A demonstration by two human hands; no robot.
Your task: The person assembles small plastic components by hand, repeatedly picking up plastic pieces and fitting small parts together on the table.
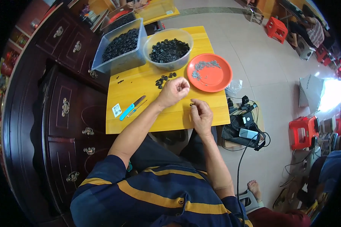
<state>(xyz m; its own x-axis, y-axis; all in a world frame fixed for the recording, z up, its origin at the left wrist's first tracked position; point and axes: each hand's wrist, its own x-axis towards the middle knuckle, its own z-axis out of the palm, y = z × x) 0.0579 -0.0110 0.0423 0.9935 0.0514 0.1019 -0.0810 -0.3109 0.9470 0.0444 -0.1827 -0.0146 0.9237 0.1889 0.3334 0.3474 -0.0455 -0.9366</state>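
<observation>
Over the yellow table, my left hand (174, 92) is closed with the fingers curled in. Anything it may hold is hidden. It hovers just beside a loose group of small black ring-like parts (161, 80). My right hand (202, 116) is nearer the front edge, thumb and fingertips pinched on a small black part (192, 104). The two hands are apart. Beyond them stands a round clear tub (147, 60) full of similar black parts. An orange-red plate (215, 85) at the right bears many small grey pieces.
A rectangular clear bin (119, 69) of black parts stands at the back left. A blue-handled knife (127, 112), a thin tool (137, 108) and a white label (116, 110) lie left on the table (117, 89). Dark drawers (64, 151) flank it; a cabled bag (231, 132) sits right.
</observation>
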